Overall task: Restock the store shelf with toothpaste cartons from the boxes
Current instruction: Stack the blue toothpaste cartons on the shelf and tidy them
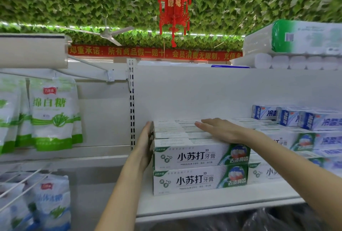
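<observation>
Squaring up the toothpaste stack

Our left hand [146, 145] presses flat against the end of the white-and-green toothpaste cartons [200, 168] on the white metal shelf [212, 203]; our right hand [220, 129] lies spread on top.

so the toothpaste cartons [200, 156] say 小苏打牙膏, the hanging bag [53, 112] reads 绵白糖, and the red banner [155, 53] starts 郑重承诺

White shelf [203, 205], stacked toothpaste cartons [199, 180]

The right arm [277, 149] hides part of the green cartons [201, 156] behind it. Blue cartons [322, 121] and sugar bags [46, 112] are cut off at the edges. The small print is unreadable.
</observation>
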Tool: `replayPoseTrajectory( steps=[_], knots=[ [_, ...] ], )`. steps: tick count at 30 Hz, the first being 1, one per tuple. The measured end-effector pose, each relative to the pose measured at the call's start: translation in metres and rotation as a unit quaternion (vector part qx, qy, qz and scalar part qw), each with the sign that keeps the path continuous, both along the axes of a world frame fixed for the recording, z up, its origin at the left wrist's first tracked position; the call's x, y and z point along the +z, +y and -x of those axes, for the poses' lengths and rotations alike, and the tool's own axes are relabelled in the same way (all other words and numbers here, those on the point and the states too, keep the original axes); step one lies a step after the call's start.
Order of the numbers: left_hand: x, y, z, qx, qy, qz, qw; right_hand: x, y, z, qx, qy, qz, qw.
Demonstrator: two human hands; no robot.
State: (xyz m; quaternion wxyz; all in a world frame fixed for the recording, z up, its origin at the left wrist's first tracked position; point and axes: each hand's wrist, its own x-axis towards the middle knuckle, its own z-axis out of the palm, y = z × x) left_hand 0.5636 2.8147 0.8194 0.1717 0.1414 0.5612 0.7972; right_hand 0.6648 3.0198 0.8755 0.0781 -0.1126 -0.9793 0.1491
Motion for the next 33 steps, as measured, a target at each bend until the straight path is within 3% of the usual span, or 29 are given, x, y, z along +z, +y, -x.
replayPoseTrajectory(
  steps=[4,8,12,15,28,33],
  knots=[
    [-0.006,-0.013,-0.03,-0.014,0.016,0.009,1.0,-0.005,-0.009,-0.017,0.036,0.022,-0.036,0.998],
    [-0.017,-0.018,-0.07,-0.036,0.056,0.028,0.997,-0.002,-0.013,-0.044,0.097,0.02,-0.004,0.995],
    [-0.027,-0.018,-0.082,0.014,0.148,0.081,0.985,-0.014,-0.006,-0.045,0.09,-0.011,-0.163,0.982],
    [-0.033,-0.014,-0.083,0.045,0.187,0.091,0.977,-0.018,-0.004,-0.037,0.083,0.007,-0.201,0.976],
    [-0.044,-0.014,-0.061,-0.029,0.138,0.054,0.989,-0.02,-0.005,-0.03,0.086,0.021,-0.225,0.97],
    [-0.045,-0.013,-0.064,0.011,0.122,0.058,0.991,-0.019,-0.008,-0.035,0.074,0.047,-0.218,0.972]
  ],
)
